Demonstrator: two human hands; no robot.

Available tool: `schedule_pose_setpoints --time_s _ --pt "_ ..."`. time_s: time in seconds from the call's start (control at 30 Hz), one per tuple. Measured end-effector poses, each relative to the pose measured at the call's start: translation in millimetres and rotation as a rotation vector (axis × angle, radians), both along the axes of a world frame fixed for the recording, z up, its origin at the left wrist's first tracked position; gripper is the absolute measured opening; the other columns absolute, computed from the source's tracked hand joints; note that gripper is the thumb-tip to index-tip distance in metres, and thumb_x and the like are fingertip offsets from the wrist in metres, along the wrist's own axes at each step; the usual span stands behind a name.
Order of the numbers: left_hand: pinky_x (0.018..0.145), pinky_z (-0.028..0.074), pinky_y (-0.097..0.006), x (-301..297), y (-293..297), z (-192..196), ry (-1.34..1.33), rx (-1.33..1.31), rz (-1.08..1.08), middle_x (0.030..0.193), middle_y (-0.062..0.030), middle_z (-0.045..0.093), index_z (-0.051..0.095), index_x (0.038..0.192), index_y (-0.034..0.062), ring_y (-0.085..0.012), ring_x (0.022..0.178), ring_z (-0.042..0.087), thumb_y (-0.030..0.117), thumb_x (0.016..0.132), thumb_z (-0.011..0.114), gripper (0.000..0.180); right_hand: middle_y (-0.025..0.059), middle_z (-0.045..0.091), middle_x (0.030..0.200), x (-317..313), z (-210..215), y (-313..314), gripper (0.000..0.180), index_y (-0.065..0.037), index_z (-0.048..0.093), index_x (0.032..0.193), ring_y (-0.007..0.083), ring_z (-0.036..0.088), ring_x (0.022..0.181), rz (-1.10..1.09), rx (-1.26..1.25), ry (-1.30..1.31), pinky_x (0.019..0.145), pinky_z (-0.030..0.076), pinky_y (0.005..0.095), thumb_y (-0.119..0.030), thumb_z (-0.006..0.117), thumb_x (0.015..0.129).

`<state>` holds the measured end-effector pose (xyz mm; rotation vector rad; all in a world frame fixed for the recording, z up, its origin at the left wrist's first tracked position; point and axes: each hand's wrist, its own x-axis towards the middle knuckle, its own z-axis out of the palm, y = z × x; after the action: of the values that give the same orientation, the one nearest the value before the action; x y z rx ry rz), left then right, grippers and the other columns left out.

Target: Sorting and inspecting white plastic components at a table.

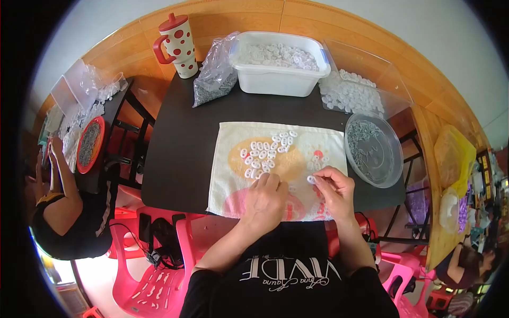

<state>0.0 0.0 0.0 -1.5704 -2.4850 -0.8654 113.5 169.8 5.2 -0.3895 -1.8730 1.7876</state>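
My right hand pinches a small white oval plastic piece with holes between thumb and fingertips, over the right part of a printed cloth. My left hand is closed, its fingertips down at the near edge of a loose cluster of similar white plastic pieces. The fingers hide whatever they hold there. Several more white pieces lie apart on the cloth, just beyond my right hand. Right of the cloth stands a round clear tub with small grey metal parts inside.
Along the back of the dark table stand a dotted tumbler, a plastic bag of grey parts, a white bin full of white pieces, and a clear box of white parts. Pink chairs flank me. Another person works at the left.
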Motion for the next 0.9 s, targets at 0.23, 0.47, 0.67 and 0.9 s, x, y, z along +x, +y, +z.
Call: schedule_pose_setpoints --time_s 0.23,0.47,0.67,0.9 --pt "0.066 0.051 -0.042 -19 -6 10 -0.171 0.306 0.054 0.086 -0.0161 0.062 0.068 0.087 -0.0008 -0.0333 0.079 0.061 -0.005 0.076 0.067 0.012 0.0029 0.065 0.083 5 -9 4 0.005 0.005 0.067 0.096 0.0045 0.057 0.07 -0.015 -0.049 -0.001 0.06 0.043 0.0192 0.003 0.064 0.093" --pt "0.064 0.05 -0.042 -6 10 10 0.017 0.094 0.111 0.081 -0.0143 0.059 0.067 0.084 -0.0004 -0.033 0.077 0.061 -0.001 0.076 0.071 0.009 -0.0023 0.057 0.074 4 -7 -1 0.004 0.004 0.064 0.097 -0.0002 0.046 0.061 -0.002 -0.065 0.063 0.052 0.033 0.017 0.003 0.062 0.095" --pt "0.063 0.052 -0.031 -10 9 4 -0.629 0.37 0.038 0.082 -0.0117 0.069 0.069 0.091 -0.0042 -0.0227 0.073 0.067 -0.004 0.083 0.067 0.008 0.0026 0.063 0.082 2 1 0 0.006 0.005 0.065 0.098 0.0053 0.056 0.069 0.039 -0.055 0.084 0.06 0.042 0.0193 0.004 0.062 0.094" --pt "0.061 0.051 -0.022 -4 9 20 -1.288 0.459 -0.112 0.084 -0.0094 0.071 0.071 0.099 -0.0061 -0.0126 0.074 0.068 -0.006 0.09 0.064 0.012 0.0034 0.061 0.085 -14 15 -8 0.007 0.004 0.065 0.099 0.0055 0.055 0.07 0.062 -0.042 0.19 0.061 0.042 0.0194 0.006 0.062 0.093"
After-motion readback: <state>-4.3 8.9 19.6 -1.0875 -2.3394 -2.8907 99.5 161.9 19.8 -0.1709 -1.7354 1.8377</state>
